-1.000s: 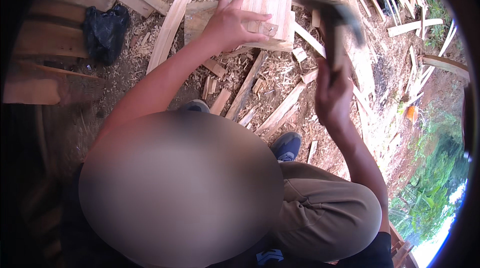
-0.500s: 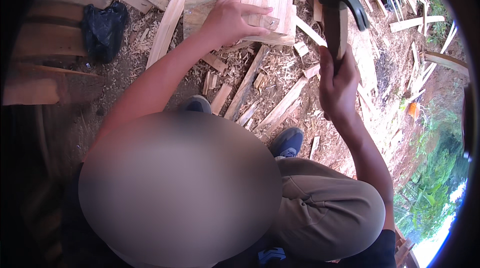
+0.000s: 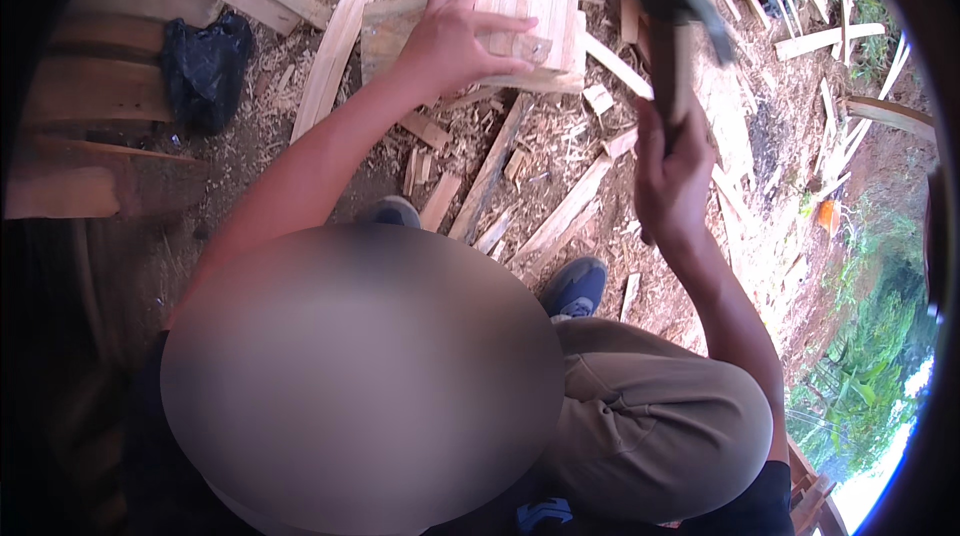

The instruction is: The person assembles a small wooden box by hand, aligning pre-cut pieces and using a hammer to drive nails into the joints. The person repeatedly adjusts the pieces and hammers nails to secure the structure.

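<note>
- Wooden block (image 3: pixel 530 1), one, pale and striped; upper middle of view, atop a larger piece of timber (image 3: pixel 385 41).
- Left hand (image 3: pixel 440 48), one; fingers splayed around the block's near left corner, grasping it.
- Right hand (image 3: pixel 680 176), one; clenched round the wooden handle of a hammer (image 3: pixel 672 61) (dark head, blurred), raised right of the block.
- Wood offcuts (image 3: pixel 570 211), assorted; scattered on the ground among shavings.
- Black plastic bag (image 3: pixel 207 71), crumpled; left side.

Dark-headed hammer (image 3: pixel 671 48) beside wooden block (image 3: pixel 528 1)
</note>
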Tool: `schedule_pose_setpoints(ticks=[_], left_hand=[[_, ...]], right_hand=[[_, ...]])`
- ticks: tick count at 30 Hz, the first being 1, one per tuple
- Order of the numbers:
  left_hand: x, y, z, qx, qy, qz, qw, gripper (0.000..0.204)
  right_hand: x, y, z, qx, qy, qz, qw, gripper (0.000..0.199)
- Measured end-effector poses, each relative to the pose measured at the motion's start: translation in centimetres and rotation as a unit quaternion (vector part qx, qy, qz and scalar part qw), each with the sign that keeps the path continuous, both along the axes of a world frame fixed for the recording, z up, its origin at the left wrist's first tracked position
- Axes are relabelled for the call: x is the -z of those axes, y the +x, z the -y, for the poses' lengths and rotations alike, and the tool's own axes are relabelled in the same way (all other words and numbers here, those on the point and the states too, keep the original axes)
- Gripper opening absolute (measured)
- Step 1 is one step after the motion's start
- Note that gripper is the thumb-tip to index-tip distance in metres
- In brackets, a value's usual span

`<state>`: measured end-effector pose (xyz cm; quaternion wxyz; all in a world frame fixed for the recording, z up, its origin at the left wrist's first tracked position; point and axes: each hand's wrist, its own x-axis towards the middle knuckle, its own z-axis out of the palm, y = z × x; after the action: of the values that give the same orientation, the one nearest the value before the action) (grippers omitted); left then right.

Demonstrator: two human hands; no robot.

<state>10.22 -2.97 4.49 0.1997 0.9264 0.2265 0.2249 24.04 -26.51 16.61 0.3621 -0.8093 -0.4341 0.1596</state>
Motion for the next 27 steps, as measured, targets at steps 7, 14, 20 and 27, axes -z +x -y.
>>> schedule_pose_setpoints(ticks=[7, 14, 20, 27], left_hand=[[-0.7, 0.1, -0.3, 0.0, -0.013, 0.007, 1.0, 0.055], [-0.4, -0.6, 0.4, -0.001, -0.037, -0.008, 0.999, 0.058], [-0.2, -0.4, 0.4, 0.002, -0.023, -0.012, 1.0, 0.059], [-0.5, 0.6, 0.4, 0.009, -0.031, -0.009, 0.999, 0.058]], right_hand=[[-1.3, -0.4, -0.7, -0.014, -0.057, -0.015, 0.998, 0.024], [0.2, -0.1, -0.1, -0.067, -0.086, 0.004, 0.994, 0.021], [0.4, 1.9, -0.5, -0.084, -0.214, 0.011, 0.973, 0.027], [1.9, 1.9, 0.0, -0.107, -0.188, 0.075, 0.973, 0.025]])
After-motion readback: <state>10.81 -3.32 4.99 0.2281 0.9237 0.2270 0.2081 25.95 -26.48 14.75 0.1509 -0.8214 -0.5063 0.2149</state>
